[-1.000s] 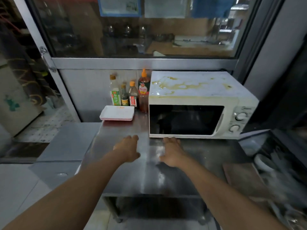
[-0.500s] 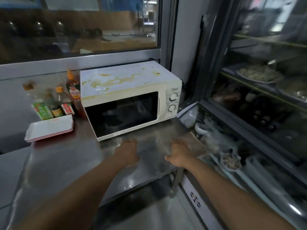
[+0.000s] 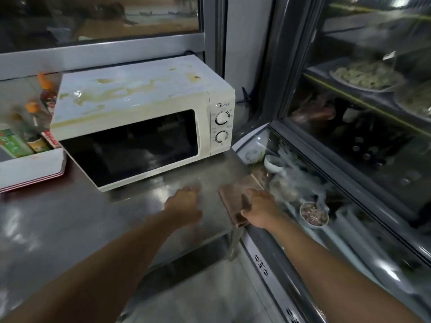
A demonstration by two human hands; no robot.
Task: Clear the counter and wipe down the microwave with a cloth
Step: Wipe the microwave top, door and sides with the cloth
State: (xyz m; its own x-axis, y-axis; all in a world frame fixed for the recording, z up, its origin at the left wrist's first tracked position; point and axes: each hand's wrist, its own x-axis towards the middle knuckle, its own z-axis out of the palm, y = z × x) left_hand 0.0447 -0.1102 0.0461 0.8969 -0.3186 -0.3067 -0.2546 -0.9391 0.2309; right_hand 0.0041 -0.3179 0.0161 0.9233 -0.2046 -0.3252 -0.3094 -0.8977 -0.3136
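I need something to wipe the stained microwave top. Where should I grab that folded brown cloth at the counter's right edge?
Take the folded brown cloth by its near edge, which seems to overhang the steel counter, coming from above. It lies flat, and the right hand already rests there.

Dim, bluish kitchen view with motion blur.
We see pale glare streaks on the steel counter (image 3: 70,220) left of the stained white microwave (image 3: 140,117); bottles left of it smear, frame edges bend, glass case right reflects.
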